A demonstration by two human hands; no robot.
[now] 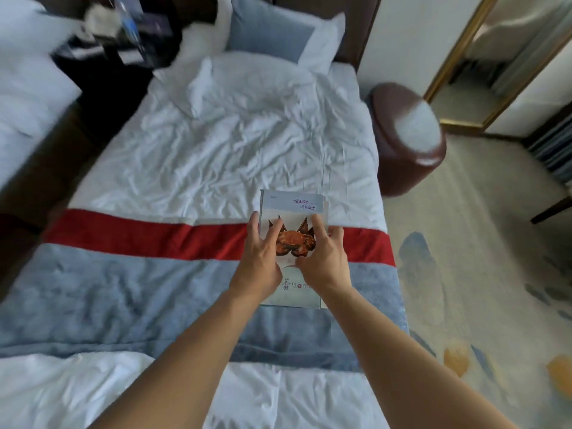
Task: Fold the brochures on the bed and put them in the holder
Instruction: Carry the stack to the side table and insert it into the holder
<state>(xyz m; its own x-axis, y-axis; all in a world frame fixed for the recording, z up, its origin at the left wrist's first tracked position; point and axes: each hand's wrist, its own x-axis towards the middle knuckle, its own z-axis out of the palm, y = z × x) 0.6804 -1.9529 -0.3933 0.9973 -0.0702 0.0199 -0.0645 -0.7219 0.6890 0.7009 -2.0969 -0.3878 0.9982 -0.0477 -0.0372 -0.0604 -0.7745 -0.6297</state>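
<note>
Two bare forearms reach over the bed. Left hand and right hand press spread fingers flat on one pale brochure printed with a crab, gripping nothing. Brochure lies across the bed's red band, near its right edge; rumpled white sheet stretches beyond.

Pale-blue brochure, orange crab; red-and-grey bed runner

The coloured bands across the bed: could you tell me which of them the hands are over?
Both the left hand and right hand press the brochure where the red band meets the blue-grey band; fingers over red, wrists over blue-grey.
</note>
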